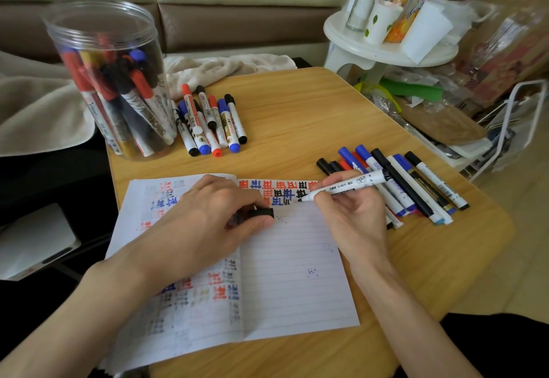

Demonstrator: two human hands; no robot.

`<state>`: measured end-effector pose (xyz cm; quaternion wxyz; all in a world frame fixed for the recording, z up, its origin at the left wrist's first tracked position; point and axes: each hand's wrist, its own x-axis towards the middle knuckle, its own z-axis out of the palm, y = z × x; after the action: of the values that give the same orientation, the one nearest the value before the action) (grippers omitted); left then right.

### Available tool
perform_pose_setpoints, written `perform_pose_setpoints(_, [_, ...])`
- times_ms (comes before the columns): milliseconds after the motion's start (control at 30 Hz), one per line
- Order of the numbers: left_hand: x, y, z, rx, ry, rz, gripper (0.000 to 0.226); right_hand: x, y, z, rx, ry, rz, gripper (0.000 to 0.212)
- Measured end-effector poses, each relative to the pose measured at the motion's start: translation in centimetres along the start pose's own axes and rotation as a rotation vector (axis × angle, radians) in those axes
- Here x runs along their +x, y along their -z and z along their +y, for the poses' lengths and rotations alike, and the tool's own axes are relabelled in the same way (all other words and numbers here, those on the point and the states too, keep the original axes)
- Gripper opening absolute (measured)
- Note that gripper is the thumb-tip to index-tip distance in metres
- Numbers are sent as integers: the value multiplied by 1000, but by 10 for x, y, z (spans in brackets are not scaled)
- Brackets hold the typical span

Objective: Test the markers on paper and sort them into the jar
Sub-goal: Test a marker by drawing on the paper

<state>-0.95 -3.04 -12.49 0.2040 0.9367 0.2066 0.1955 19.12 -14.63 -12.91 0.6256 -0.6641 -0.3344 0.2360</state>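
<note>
On the paper, close by, the left hand rests and pinches a black cap with thumb and finger. The right hand grips a white marker like a pencil. Its tip sits at the end of two rows of red, blue and black marks, so a test is going on. Just past that hand, a bunch of markers lies on the table. Farther back, a small pile lies beside the jar. The jar has no lid and holds many markers. I think the job is about half done. I cannot tell which group still needs testing.
</note>
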Motion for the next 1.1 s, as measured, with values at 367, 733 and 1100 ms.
perform_pose_setpoints(367, [0,0,0,-10,2,-1,36,-2,1,-6,34,22,-37,20])
perform_pose_setpoints(733, [0,-1,0,-10,5,15,37,-1,-1,-5,-37,19,-56,19])
perform_pose_setpoints(1100, [1,0,0,0,0,1,40,-3,0,-10,5,-21,-54,19])
